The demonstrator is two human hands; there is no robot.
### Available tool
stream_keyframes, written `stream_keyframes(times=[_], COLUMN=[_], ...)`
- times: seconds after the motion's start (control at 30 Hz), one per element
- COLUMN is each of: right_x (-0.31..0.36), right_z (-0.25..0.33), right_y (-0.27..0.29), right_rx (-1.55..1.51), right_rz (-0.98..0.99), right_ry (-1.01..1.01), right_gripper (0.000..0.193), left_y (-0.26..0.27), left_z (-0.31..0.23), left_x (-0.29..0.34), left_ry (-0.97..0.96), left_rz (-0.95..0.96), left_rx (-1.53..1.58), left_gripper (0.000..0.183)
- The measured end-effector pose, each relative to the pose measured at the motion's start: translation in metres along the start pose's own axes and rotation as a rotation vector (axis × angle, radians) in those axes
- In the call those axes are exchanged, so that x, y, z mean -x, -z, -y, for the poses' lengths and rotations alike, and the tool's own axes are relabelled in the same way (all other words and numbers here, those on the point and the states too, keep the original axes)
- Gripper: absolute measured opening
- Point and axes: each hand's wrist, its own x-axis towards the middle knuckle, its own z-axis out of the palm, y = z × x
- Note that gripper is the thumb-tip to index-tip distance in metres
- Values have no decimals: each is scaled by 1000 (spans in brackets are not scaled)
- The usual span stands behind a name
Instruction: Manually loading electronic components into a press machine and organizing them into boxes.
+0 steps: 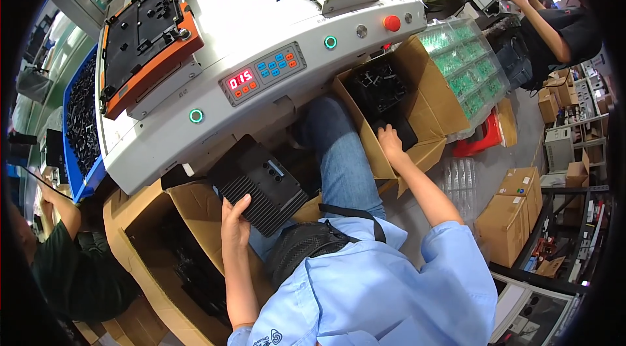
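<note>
In my left hand [235,221] is a black plastic housing [257,183], flat and squarish, with ribs along its near side and a few small round openings. My thumb lies over its ribbed edge, the fingers underneath. My right hand [390,144] reaches into an open cardboard box [427,88] on the right, its fingers bent over the edge of a smooth black plastic panel [404,129]. Behind that panel, more black plastic parts [377,85] are piled in the box. Part of the grip is hidden by the panel and the box wall.
Ahead stands a white machine [261,27] with a lit control panel [263,73], a red stop button [391,23] and an orange-framed fixture [149,46]. A blue bin [81,124] of small black parts and another cardboard box [147,248] lie left. Green parts fill clear trays [463,69]. Co-workers sit either side.
</note>
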Motion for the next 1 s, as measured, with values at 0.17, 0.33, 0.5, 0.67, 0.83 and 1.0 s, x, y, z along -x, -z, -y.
stream_keyframes(times=[0.17, 0.33, 0.5, 0.67, 0.83, 1.0], right_x=[3, 31, 104, 110, 111, 122], right_z=[-17, -63, 24, 123, 215, 239], right_y=[20, 64, 191, 180, 152, 139], right_rx=[-467, -977, -1280, -1358, -1166, -884], right_rz=[8, -155, -16, 267, 211, -163], right_ry=[62, 15, 28, 208, 325, 552], right_gripper=[13, 21, 17, 20, 27, 46], left_y=[1, 4, 4, -3, 0, -1], left_z=[-1, 0, -2, 2, 2, -2], left_x=[3, 3, 7, 1, 8, 13], left_ry=[-2, -1, -5, 38, 47, 30], left_rz=[4, -8, 60, 122, 123, 130], left_rx=[18, 41, 5, 1, 11, 43], left_gripper=[52, 51, 46, 48, 49, 49])
